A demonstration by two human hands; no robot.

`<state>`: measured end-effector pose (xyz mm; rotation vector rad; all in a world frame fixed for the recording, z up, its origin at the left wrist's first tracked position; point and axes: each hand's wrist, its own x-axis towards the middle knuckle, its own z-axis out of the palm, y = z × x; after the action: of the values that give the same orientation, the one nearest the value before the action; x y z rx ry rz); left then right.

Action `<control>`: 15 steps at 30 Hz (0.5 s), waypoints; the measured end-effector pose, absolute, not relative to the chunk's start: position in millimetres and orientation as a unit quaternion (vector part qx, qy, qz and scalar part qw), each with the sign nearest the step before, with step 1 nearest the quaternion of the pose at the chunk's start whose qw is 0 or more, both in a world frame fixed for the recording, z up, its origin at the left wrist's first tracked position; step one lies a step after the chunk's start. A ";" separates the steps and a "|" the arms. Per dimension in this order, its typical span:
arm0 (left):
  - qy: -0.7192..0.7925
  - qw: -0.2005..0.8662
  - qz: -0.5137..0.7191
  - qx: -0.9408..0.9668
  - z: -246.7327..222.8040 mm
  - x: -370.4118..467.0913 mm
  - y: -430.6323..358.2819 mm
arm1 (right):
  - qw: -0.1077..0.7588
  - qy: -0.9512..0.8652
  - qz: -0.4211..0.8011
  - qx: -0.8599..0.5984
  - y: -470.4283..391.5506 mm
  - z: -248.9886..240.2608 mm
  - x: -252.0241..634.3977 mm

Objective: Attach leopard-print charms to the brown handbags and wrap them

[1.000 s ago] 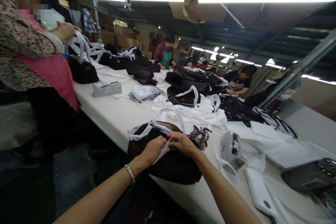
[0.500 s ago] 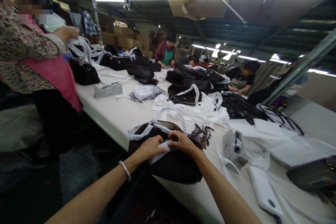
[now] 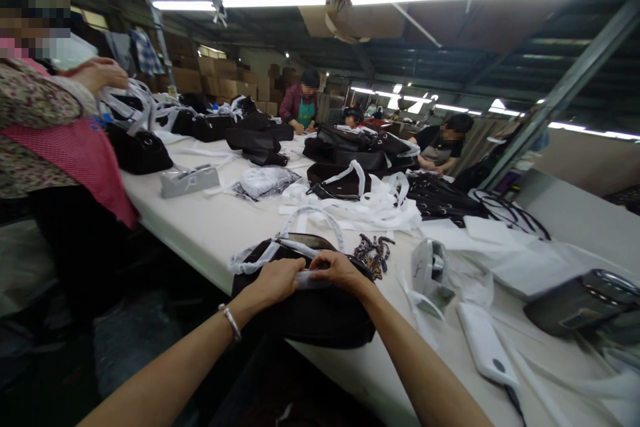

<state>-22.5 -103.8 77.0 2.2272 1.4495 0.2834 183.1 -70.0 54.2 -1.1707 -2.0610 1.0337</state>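
A black handbag [image 3: 320, 320] lies at the table's near edge, right in front of me. White wrapping covers its raised handle [image 3: 320, 212]. Across its top, my left hand [image 3: 280, 282] and my right hand [image 3: 336, 269] pinch a white paper strip [image 3: 304, 279] between fingers and thumbs. The strip lies narrow against the bag, and what it covers there is hidden. A silver bangle circles the left wrist. Just beyond the right hand is a small heap of dark patterned pieces [image 3: 373, 253], some with tan parts.
A tape dispenser [image 3: 430, 273], a white device with a cord [image 3: 487, 340] and a dark grey container [image 3: 583, 303] stand to the right. Another dispenser [image 3: 190, 180] sits left. White strips [image 3: 350, 203] and more black bags [image 3: 255, 140] lie ahead. Co-workers stand around the table.
The white strip's loose end, which hung down the bag's front, is now folded up under my fingers. My view has turned slightly right.
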 end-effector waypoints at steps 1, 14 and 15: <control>0.531 0.196 0.081 0.821 79.5 -19.8 -105.9 | 0.277 -0.766 0.383 -0.436 -71.1 54.9 182.3; 0.477 0.401 0.194 0.758 43.1 -37.7 -92.3 | 0.469 -0.448 0.092 -0.756 -132.5 95.8 385.9; 0.477 0.415 0.194 0.750 41.9 -38.7 -90.9 | 0.462 -0.422 0.072 -0.777 -138.5 93.3 405.9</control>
<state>-38.7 -90.9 41.9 1.8839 1.1976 0.4865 405.9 -138.5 93.3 -1.9106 -1.0389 0.1771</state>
